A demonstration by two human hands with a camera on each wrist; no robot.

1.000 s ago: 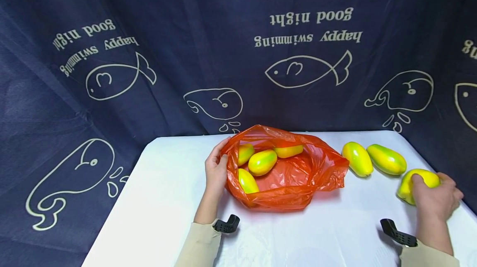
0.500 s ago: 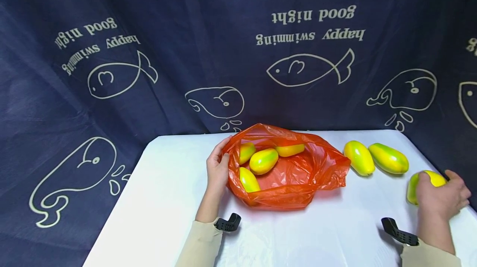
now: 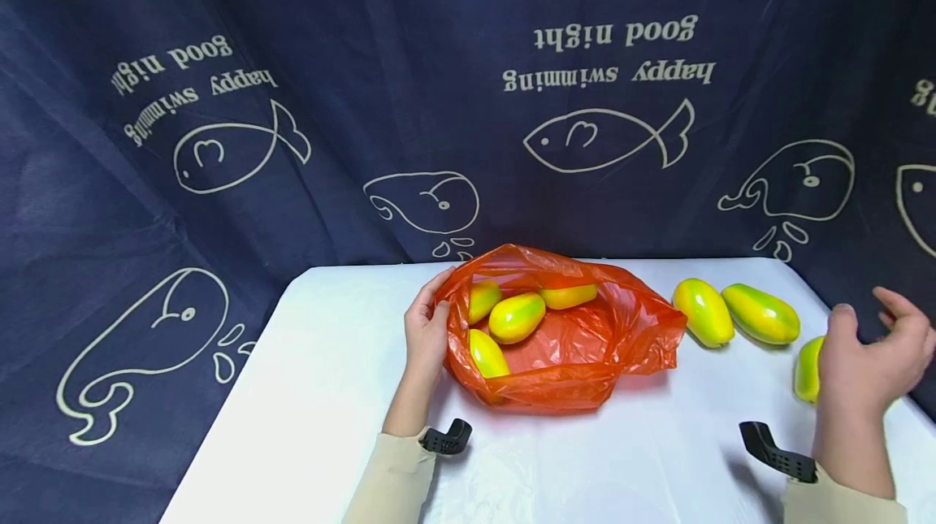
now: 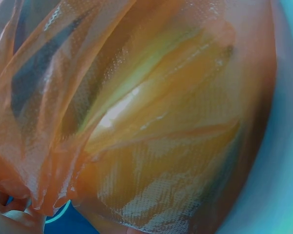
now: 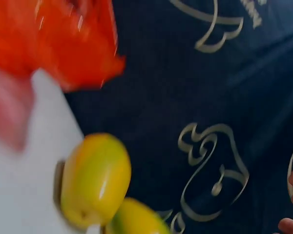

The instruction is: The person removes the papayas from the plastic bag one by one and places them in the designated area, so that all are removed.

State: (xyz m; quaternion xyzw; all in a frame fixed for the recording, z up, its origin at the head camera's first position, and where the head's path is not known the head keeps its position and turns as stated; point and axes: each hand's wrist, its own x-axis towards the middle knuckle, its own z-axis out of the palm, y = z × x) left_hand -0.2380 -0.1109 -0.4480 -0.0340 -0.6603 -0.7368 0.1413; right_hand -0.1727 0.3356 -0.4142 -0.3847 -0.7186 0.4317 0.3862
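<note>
My left hand (image 3: 426, 335) grips the left rim of a red plastic bag (image 3: 563, 386) lying with its mouth toward me. Inside the bag are several yellow-green papayas (image 3: 517, 318); one papaya (image 4: 151, 126) shows through the thin plastic in the left wrist view. At the table's right side my right hand (image 3: 873, 353) is raised, thumb and fingers apart, holding nothing. Partly hidden behind it is a papaya (image 3: 808, 371) on the table. Two more papayas, one (image 3: 703, 313) beside the other (image 3: 761, 313), lie right of the bag.
A white-covered table (image 3: 307, 426) carries everything. Behind it hangs a dark blue curtain (image 3: 409, 101) printed with fish and whale outlines, close along the table's back and right edges. Each wrist bears a black camera mount, such as the right one (image 3: 777, 452).
My right hand was on the rightmost papaya, which shifted slightly right. It has since let go and lifted off. My left hand and the bag stay where they were.
</note>
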